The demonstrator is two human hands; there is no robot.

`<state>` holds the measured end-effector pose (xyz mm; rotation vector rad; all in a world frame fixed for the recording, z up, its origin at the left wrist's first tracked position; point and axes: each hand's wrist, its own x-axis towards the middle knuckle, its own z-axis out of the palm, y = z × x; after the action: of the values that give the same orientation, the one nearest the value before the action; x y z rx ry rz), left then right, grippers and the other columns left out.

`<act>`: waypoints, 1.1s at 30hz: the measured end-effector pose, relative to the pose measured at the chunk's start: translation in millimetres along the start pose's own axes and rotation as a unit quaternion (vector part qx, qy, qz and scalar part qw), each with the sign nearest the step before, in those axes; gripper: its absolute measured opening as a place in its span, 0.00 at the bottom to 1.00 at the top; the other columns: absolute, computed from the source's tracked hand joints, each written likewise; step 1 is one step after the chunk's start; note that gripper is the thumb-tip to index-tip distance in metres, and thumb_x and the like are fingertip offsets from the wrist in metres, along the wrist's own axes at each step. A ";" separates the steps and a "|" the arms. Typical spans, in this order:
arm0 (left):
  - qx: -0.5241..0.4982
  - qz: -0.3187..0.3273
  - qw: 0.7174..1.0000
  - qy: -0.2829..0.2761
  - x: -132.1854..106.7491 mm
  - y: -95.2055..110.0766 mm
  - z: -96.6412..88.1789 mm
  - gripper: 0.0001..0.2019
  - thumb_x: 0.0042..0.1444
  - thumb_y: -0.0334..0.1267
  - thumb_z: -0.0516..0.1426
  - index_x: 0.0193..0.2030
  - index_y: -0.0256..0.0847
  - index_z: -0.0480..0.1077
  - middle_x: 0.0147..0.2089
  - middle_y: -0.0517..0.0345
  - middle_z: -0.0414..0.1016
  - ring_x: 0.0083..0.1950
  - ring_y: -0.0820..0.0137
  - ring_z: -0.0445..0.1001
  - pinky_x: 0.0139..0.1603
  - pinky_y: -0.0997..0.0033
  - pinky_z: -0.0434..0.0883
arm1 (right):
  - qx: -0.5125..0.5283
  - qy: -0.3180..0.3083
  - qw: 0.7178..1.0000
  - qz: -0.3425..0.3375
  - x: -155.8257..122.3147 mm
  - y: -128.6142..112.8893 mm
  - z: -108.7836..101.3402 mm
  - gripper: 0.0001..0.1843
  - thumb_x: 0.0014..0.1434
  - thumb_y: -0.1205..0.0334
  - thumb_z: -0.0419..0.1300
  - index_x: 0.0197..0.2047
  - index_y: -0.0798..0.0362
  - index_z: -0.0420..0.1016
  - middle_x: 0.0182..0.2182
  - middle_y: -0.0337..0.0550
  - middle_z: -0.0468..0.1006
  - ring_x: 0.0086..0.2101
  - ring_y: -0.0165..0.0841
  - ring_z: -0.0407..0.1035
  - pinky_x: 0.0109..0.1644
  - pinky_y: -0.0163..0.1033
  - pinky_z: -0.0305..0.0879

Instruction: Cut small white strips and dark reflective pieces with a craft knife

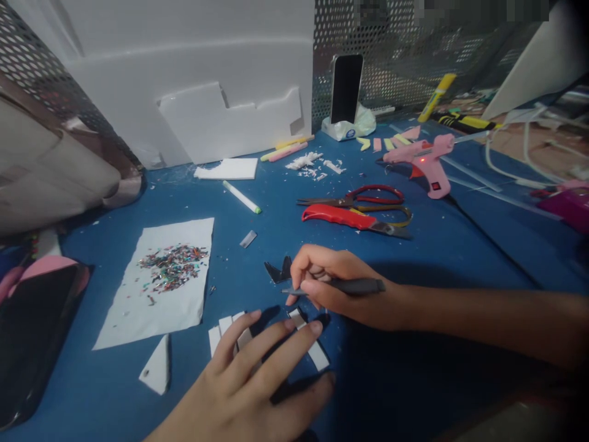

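My right hand (331,285) is closed around a dark craft knife (363,285). The knife's long axis runs nearly level, parallel to the near edge of the blue table (437,258). Its handle end points right and its thin tip points left, low over the surface.

My left hand (257,380) lies flat with the fingers spread wide, and the fingertips rest on white foam strips (318,356) just below the knife tip. I cannot tell whether the tip touches a strip.

A small black cut piece (278,270) lies just beyond the right hand. Toward the left edge is a paper sheet (138,319) carrying coloured scraps. Scissors (363,197) and a red-handled cutter (340,217) lie mid-table, with a pink glue gun (426,159) farther back.
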<state>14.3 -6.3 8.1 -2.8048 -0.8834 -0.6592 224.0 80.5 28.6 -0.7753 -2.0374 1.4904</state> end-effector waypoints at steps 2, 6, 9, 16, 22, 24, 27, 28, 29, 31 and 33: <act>0.002 0.003 1.000 0.016 -0.5 -0.6 1.8 0.17 0.67 0.49 0.42 0.53 0.61 0.69 0.60 0.58 0.64 0.63 0.66 0.58 0.68 0.55 0.46 | 0.023 -0.003 1.000 0.012 0.5 -0.5 0.6 0.09 0.66 0.58 0.51 0.40 0.55 0.63 0.33 0.41 0.72 0.35 0.29 0.71 0.35 0.31 0.64; -0.017 -0.005 1.000 0.000 -1.7 -0.4 0.0 0.16 0.66 0.49 0.44 0.53 0.58 0.69 0.62 0.56 0.62 0.64 0.65 0.58 0.68 0.54 0.46 | 0.029 -0.006 0.999 0.030 0.8 -1.6 0.3 0.08 0.67 0.58 0.50 0.40 0.55 0.62 0.33 0.42 0.74 0.35 0.31 0.73 0.35 0.32 0.65; -0.027 -0.018 0.999 -0.022 -1.8 0.4 -3.5 0.15 0.64 0.51 0.49 0.52 0.58 0.69 0.64 0.56 0.59 0.64 0.66 0.58 0.68 0.54 0.46 | 0.022 -0.001 0.999 0.029 0.7 -1.5 -0.9 0.08 0.67 0.59 0.50 0.40 0.55 0.63 0.32 0.41 0.74 0.34 0.29 0.72 0.35 0.31 0.65; -0.022 -0.030 0.999 0.011 -2.5 3.8 -2.3 0.09 0.60 0.47 0.56 0.45 0.53 0.73 0.65 0.56 0.59 0.64 0.66 0.58 0.68 0.53 0.47 | -0.010 0.035 0.999 0.011 1.8 -2.9 -1.8 0.05 0.64 0.64 0.52 0.37 0.56 0.65 0.26 0.34 0.68 0.26 0.23 0.64 0.28 0.26 0.59; -0.017 -0.052 0.998 0.026 -5.2 1.7 -8.4 0.14 0.65 0.39 0.47 0.40 0.48 0.74 0.67 0.56 0.56 0.65 0.68 0.57 0.67 0.55 0.47 | 0.003 0.060 0.998 0.007 0.2 0.8 -1.4 0.06 0.66 0.63 0.50 0.37 0.55 0.65 0.26 0.35 0.70 0.26 0.24 0.66 0.28 0.27 0.60; -0.013 -0.051 0.999 0.013 -6.8 -1.4 -12.0 0.18 0.67 0.44 0.43 0.40 0.46 0.74 0.68 0.55 0.54 0.65 0.67 0.56 0.67 0.55 0.47 | -0.009 0.060 0.998 0.011 0.1 2.2 -1.3 0.06 0.66 0.63 0.50 0.37 0.54 0.65 0.26 0.36 0.71 0.26 0.25 0.66 0.28 0.29 0.61; -0.008 -0.064 0.998 -0.001 -9.5 -5.2 -15.5 0.20 0.66 0.49 0.43 0.39 0.45 0.72 0.69 0.57 0.52 0.65 0.66 0.56 0.67 0.55 0.45 | -0.018 0.056 0.998 0.011 0.2 3.4 -1.1 0.06 0.66 0.64 0.49 0.38 0.54 0.65 0.26 0.37 0.71 0.25 0.25 0.65 0.27 0.29 0.60; -0.007 -0.067 0.998 0.000 -10.3 -6.0 -16.0 0.20 0.66 0.50 0.43 0.38 0.45 0.72 0.69 0.58 0.52 0.65 0.65 0.57 0.67 0.55 0.45 | -0.016 0.056 0.998 0.008 0.1 3.6 -1.1 0.06 0.66 0.64 0.49 0.38 0.54 0.65 0.25 0.37 0.71 0.25 0.25 0.65 0.27 0.30 0.60; -0.007 -0.067 0.998 0.004 -10.9 -6.5 -16.1 0.20 0.66 0.50 0.43 0.37 0.45 0.72 0.69 0.58 0.52 0.64 0.65 0.58 0.67 0.55 0.46 | -0.014 0.055 0.998 0.005 -0.1 3.7 -1.1 0.06 0.66 0.64 0.49 0.38 0.54 0.65 0.25 0.36 0.70 0.25 0.26 0.66 0.26 0.30 0.60; -0.008 -0.063 0.998 0.017 -11.8 -7.0 -15.7 0.18 0.66 0.48 0.44 0.37 0.44 0.71 0.69 0.58 0.51 0.63 0.65 0.59 0.66 0.54 0.48 | -0.017 0.053 0.998 0.002 -0.5 3.6 -1.2 0.06 0.66 0.64 0.49 0.38 0.54 0.65 0.24 0.35 0.69 0.24 0.25 0.66 0.26 0.29 0.59; -0.009 -0.061 0.998 0.027 -12.0 -7.4 -14.8 0.15 0.65 0.46 0.46 0.41 0.44 0.71 0.69 0.58 0.52 0.63 0.65 0.60 0.65 0.54 0.50 | -0.026 0.054 0.998 -0.001 -0.7 2.9 -1.7 0.06 0.65 0.66 0.49 0.37 0.55 0.65 0.23 0.34 0.68 0.23 0.24 0.65 0.25 0.29 0.58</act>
<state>-4.1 -10.1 16.0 -2.7512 -1.0501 -0.7581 226.1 81.8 26.3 -0.8562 -2.0022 1.3694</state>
